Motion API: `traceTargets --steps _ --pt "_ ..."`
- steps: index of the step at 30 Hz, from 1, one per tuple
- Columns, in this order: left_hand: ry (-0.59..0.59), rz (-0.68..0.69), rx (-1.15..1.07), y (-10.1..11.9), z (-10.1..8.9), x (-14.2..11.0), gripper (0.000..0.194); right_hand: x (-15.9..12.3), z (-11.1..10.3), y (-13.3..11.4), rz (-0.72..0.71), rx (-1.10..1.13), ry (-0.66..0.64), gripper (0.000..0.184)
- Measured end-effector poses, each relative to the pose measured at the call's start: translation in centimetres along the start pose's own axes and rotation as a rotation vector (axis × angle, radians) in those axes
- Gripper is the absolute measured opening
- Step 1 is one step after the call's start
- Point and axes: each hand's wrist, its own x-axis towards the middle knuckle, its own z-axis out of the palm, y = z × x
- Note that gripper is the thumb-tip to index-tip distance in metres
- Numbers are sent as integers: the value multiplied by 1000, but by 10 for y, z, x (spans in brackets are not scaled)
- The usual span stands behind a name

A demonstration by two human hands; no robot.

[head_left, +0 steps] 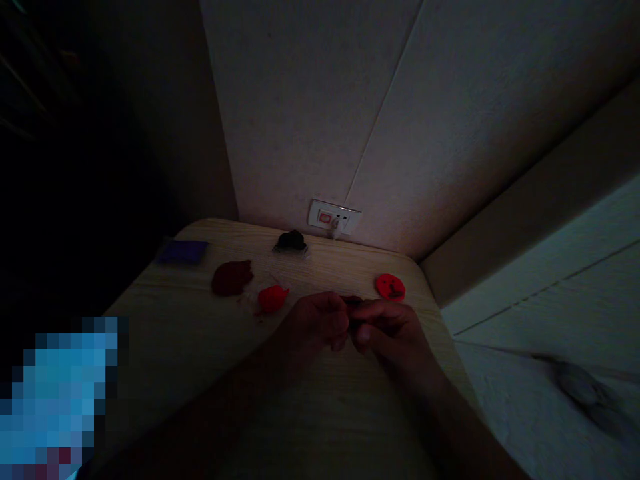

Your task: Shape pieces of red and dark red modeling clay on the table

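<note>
My left hand (pixel 320 320) and my right hand (pixel 393 330) meet over the front-middle part of the table, both with fingers closed in a pinch. Between their fingertips is a small dark piece of modelling clay (pixel 354 301), mostly covered by the fingers. Just beyond my right hand lies a flat red clay disc (pixel 384 285) with dark marks on it. Left of my left hand, a bright red clay lump (pixel 273 299) rests on clear wrapping. Beside that is a flattened brownish-red clay piece (pixel 233 278).
A black clay lump (pixel 291 241) sits on clear wrap near the back edge of the wooden table (pixel 330 407). At the far left corner lies a purple packet (pixel 183 251). A wall socket (pixel 325 215) with something plugged in is just above the table. The light is dim.
</note>
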Motion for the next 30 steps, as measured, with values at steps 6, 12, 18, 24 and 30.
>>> traceTargets --steps 6,12,18,24,30 --pt "79 -12 -3 3 2 2 41 1 -1 -2 -136 -155 41 20" --pt "162 -9 28 4 1 4 30 -1 -3 -1 -189 -326 86 23" --pt "205 8 24 7 2 4 29 -2 -2 -5 -244 -442 154 14" --pt "225 9 42 7 4 4 29 -2 -4 -3 -259 -442 141 10" --pt "219 27 73 6 4 4 28 -2 -3 -2 -233 -459 177 4"
